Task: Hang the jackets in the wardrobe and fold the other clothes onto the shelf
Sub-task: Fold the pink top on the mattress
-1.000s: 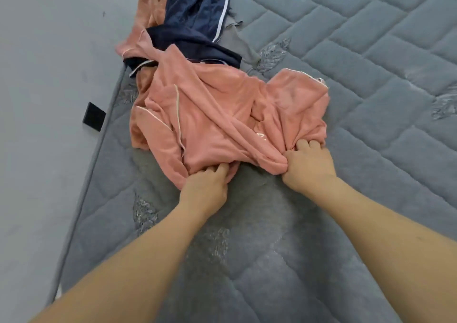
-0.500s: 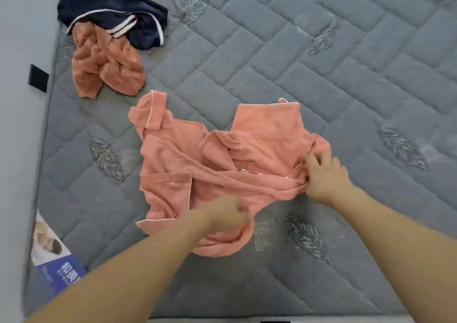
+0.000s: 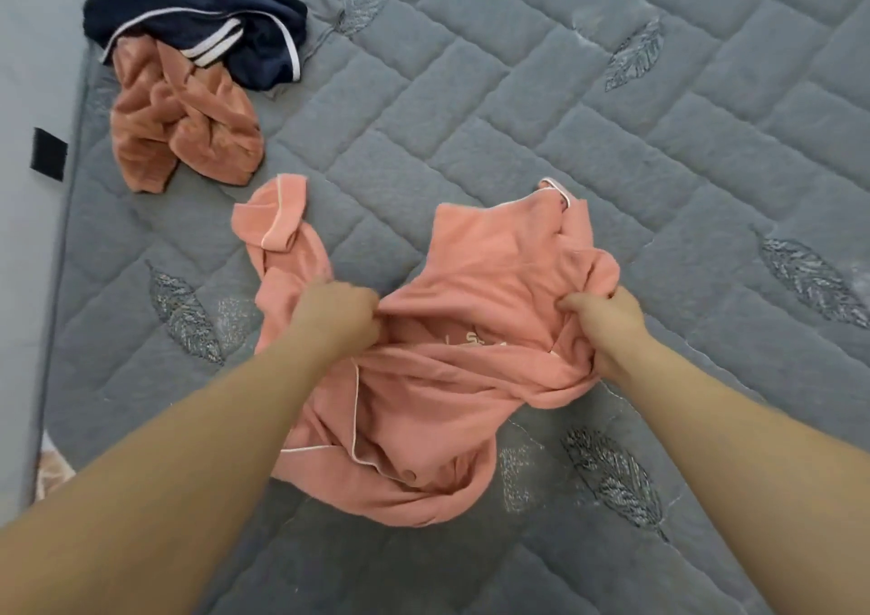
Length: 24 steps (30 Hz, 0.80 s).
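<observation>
Grey quilted mattress (image 3: 612, 153) fills most of the view, stitched in a staggered brick pattern with darker embroidered leaf motifs scattered across it. One leaf (image 3: 633, 56) near the mattress's top right, one (image 3: 812, 280) at its right edge, one (image 3: 186, 313) toward its left side, one (image 3: 612, 473) low and right of centre. Piped seam runs down the mattress's left edge. Pale grey floor (image 3: 28, 261) just left of that edge. Small black rectangular tab (image 3: 48, 154) sits on the floor side, just beside the mattress edge, upper left. A printed paper or packet (image 3: 54, 466), partly cut off, lies near the mattress's lower left corner; print unreadable.
</observation>
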Available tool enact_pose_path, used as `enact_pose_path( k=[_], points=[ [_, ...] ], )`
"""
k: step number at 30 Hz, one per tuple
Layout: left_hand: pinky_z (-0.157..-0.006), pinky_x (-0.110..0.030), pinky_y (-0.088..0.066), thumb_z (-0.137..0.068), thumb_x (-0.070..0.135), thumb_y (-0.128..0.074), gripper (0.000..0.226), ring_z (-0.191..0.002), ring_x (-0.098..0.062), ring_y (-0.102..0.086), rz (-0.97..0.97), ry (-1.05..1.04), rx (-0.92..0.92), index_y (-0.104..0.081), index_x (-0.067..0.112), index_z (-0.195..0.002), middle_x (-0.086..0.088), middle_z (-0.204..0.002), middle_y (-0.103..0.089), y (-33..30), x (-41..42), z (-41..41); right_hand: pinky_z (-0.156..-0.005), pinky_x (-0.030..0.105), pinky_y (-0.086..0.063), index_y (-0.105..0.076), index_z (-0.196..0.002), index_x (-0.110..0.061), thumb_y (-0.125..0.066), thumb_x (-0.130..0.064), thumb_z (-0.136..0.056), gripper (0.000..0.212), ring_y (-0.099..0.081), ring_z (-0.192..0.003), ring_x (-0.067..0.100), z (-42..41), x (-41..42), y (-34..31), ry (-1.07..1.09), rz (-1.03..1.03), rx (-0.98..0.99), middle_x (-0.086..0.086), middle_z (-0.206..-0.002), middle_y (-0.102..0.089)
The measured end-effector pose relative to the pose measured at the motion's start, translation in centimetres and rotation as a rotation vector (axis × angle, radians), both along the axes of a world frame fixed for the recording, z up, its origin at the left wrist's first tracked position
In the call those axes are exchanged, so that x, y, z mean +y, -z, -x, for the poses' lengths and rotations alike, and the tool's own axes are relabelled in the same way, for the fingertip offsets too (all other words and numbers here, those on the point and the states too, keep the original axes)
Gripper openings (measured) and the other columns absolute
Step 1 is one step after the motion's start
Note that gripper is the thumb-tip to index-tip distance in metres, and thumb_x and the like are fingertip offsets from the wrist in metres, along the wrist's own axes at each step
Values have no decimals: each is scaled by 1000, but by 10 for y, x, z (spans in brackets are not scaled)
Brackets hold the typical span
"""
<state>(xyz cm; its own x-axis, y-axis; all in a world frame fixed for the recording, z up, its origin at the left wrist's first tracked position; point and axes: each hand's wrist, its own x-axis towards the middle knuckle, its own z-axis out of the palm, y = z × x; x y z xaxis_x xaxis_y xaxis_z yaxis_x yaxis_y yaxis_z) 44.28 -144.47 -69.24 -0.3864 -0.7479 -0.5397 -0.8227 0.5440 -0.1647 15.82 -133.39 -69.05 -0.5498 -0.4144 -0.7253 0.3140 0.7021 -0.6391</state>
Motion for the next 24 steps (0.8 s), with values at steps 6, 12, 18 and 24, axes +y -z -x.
enact_pose_path(
  k=[6,12,18,24],
  points=[
    [-90,-42,-38,-87,39,-44,43,-113,-28,-58,-137,-300,-465,-57,22,-124,-1,-125,-63,-29,-2,-48,-72,31,-53,-53,-123,-10,-76,-10,-78,50,-67,-98,24,-7,-46,-25,-204,173,-173,10,-113,-67],
    [-71,-29,-44,-78,47,-71,48,-86,-18,-60,-502,-894,437,-57,15,-111,-1,-103,-65,-20,-29,22,-83,32,-42,-43,-120,-22,-69,-16,-81,47,-53,-101,24,10,-56,-34,-388,50,372,10,-125,-53],
    [-84,-33,-44,-70,60,-56,42,-101,-22,-56,-454,-631,544,-48,31,-100,3,-107,-61,-27,-12,-3,-109,45,-30,-39,-144,-16,-62,-21,-82,67,-33,-133,38,18,-68,-40,-1003,-111,842,14,-148,-32],
    [-106,-41,-33,-87,44,-48,36,-124,-28,-46,-232,-283,-68,-59,26,-116,-4,-131,-52,-24,10,-85,-111,41,-30,-3,-156,-24,-61,-33,-86,92,-35,-138,30,-71,-141,-37,-1687,20,822,5,-161,-16]
  ],
)
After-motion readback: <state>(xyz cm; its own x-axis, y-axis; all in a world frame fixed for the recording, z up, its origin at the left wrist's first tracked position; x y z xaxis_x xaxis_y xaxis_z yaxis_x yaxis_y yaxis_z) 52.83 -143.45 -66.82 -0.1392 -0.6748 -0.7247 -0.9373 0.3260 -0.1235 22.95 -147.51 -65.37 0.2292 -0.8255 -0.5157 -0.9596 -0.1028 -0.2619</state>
